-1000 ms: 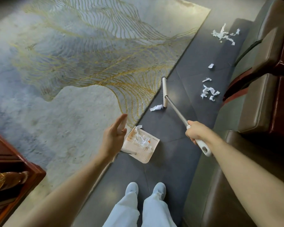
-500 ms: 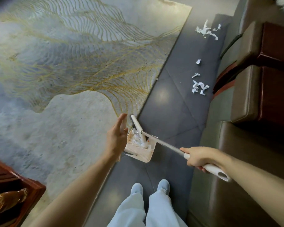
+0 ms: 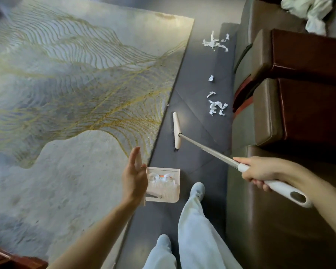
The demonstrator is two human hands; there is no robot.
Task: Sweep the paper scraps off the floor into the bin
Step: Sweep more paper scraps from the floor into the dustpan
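The right grip [image 3: 260, 174] is clenched round the broom [image 3: 176, 133] handle, with the head down on the dark floor [image 3: 198, 156] ahead of the pan [image 3: 163, 188]. The left grip [image 3: 133, 177] is released, fingers straight, just beside the pan's left edge. I cannot tell whether it steadies the pan at all.

Some scraps already lie in the pan. The rest [image 3: 217, 109] lie in small heaps and singles along the floor strip between the rug [image 3: 85, 84] and the sofa [image 3: 268, 113], well apart from the pan. No bin shows.

The main risk is scatter. The paper looks light, and a quick stroke would probably flick pieces under the sofa or onto the rug pile, where bristles catch poorly. A long pull back to the pan may also shed bits along the way. If the pan is unheld, the broom may shove it or tip it and spill its load. One foot [image 3: 197, 188] stands just beside the pan and could knock it.
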